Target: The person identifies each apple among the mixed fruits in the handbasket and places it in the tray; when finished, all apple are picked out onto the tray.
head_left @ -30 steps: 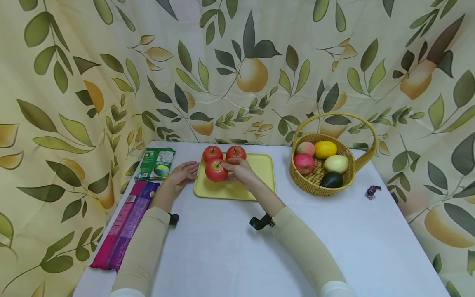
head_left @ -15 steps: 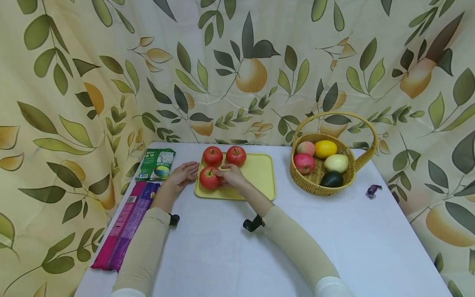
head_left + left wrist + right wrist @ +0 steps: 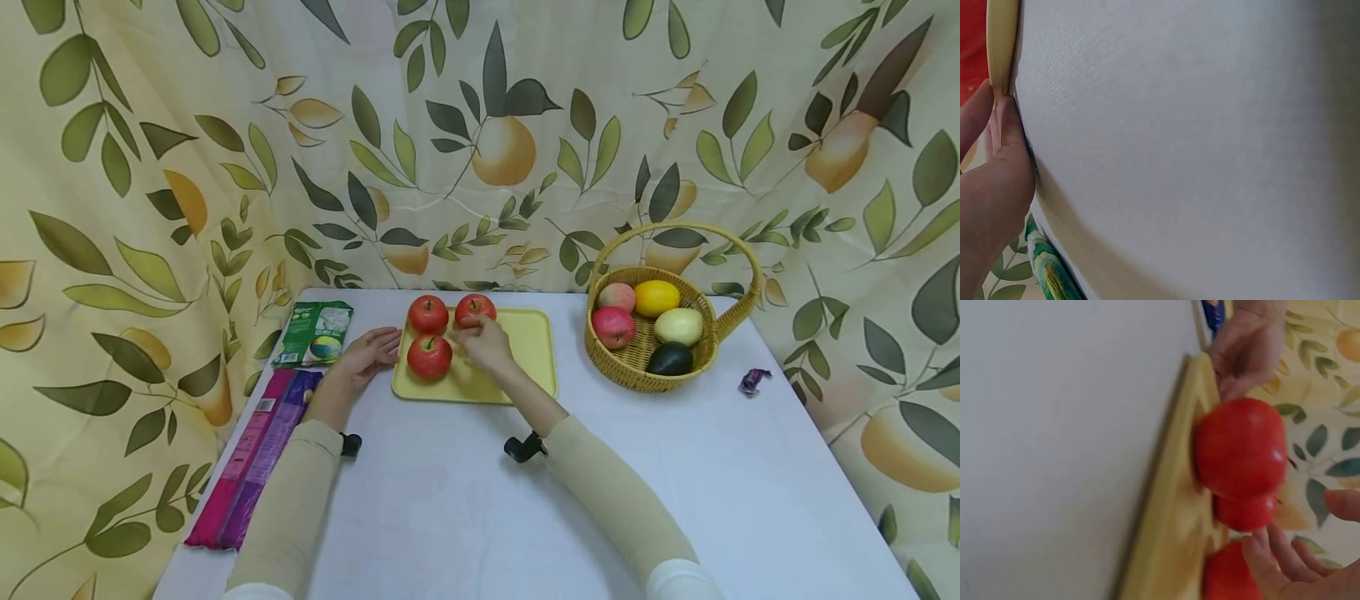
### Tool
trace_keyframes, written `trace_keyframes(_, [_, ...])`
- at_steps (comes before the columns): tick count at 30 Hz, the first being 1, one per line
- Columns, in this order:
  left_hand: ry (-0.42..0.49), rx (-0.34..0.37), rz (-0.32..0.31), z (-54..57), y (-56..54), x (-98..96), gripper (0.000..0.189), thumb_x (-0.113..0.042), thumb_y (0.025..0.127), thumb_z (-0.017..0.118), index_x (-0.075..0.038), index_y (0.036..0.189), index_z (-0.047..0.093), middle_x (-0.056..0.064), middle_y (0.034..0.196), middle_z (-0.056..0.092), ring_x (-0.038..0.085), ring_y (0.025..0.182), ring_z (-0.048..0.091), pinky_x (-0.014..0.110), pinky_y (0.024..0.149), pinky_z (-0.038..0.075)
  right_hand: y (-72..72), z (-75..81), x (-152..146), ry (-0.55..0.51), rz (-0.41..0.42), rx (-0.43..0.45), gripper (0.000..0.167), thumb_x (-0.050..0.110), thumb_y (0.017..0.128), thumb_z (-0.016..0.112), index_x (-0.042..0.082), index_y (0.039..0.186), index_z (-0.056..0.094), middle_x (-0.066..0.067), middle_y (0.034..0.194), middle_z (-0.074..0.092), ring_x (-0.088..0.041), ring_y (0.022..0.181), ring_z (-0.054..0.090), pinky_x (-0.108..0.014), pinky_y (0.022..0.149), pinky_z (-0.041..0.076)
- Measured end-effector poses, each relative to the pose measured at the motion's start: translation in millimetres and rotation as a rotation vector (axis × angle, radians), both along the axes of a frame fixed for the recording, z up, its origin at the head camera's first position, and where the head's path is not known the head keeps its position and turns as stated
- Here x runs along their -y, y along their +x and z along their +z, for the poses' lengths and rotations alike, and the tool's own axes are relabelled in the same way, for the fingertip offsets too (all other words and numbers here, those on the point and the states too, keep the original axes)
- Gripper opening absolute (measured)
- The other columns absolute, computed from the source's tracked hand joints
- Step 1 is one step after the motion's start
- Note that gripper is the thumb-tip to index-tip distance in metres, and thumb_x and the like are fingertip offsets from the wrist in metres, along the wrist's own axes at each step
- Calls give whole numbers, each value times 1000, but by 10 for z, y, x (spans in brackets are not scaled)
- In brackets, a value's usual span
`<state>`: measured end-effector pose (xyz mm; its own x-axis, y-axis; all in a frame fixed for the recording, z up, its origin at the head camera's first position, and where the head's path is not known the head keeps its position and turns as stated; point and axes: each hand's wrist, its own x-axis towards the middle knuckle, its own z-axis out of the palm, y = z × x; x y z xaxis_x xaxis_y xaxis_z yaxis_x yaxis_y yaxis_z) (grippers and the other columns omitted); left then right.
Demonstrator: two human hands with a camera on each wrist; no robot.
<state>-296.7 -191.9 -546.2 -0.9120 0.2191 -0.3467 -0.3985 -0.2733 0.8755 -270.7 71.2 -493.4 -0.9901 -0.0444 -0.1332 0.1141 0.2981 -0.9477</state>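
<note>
Three red apples lie on a yellow tray: the front apple, the back left apple and the back right apple. My right hand is over the tray, just right of the front apple and partly covering the back right one. In the right wrist view its thumb and fingers are spread apart with nothing between them. My left hand rests at the tray's left edge, its fingers fairly straight. The left wrist view shows its thumb and a finger touching the tray rim.
A wicker basket with several fruits stands at the right back. Beyond it lies a small purple wrapped sweet. On the left are a green packet and a long pink and purple packet, beside my left forearm.
My right hand moved left and forward with the front apple, set it on the tray and let go. The hand has since drawn back to the right. My left hand stayed put.
</note>
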Motion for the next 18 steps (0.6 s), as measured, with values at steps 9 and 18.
trace_keyframes(9, [-10, 37, -4, 89, 14, 51, 82, 31, 90, 47, 3, 162, 21, 21, 169, 27, 30, 155, 31, 26, 100, 56, -53, 490, -499, -84, 13, -154, 31, 14, 94, 78, 2, 122, 73, -12, 110, 77, -20, 101, 70, -28, 85, 57])
trace_keyframes(18, [-18, 46, -5, 121, 50, -3, 81, 30, 91, 47, 2, 163, 21, 21, 169, 28, 29, 155, 31, 27, 103, 54, -99, 824, -1125, 69, -5, -236, 26, 15, 97, 75, 4, 121, 75, -14, 114, 77, -19, 103, 72, -27, 88, 56])
